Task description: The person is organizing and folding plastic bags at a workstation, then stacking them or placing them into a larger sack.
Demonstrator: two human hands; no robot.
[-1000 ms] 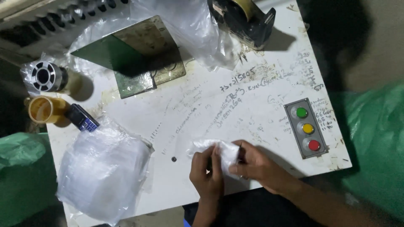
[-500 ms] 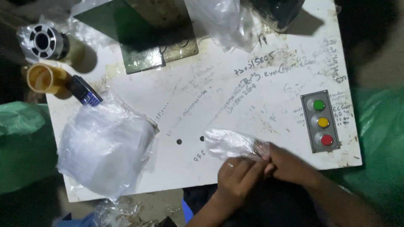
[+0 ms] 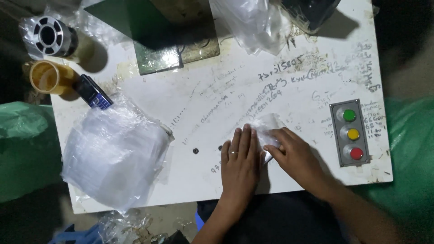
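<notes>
The white table [image 3: 149, 97], scrawled over with handwriting, fills most of the view, and the camera has drawn nearer to it than half a second ago. On its left part lies the thick stack of clear plastic bags [image 3: 113, 156], in the same spot as before. At the top edge stands a green metal machine base [image 3: 156, 31] with loose clear film [image 3: 253, 22] beside it. The grey control box [image 3: 351, 133] with green, yellow and red buttons sits near the right edge. At the upper left are a metal spool [image 3: 49, 35], a yellow tape roll [image 3: 47, 77] and a dark mobile phone [image 3: 93, 92].

Half a second ago both hands were pinching the small clear plastic bag [image 3: 270, 126] near the front edge. Now the left hand [image 3: 239, 160] lies flat, palm down and fingers straight, pressing on the bag's left end, grasping nothing. The right hand [image 3: 291, 151] rests open on the bag's near right corner, fingers spread and not clenched.

The bag lies flat on the table between the writing and the front edge, just left of the control box. It is thin, see-through and lightly creased, with a pale sheen.
</notes>
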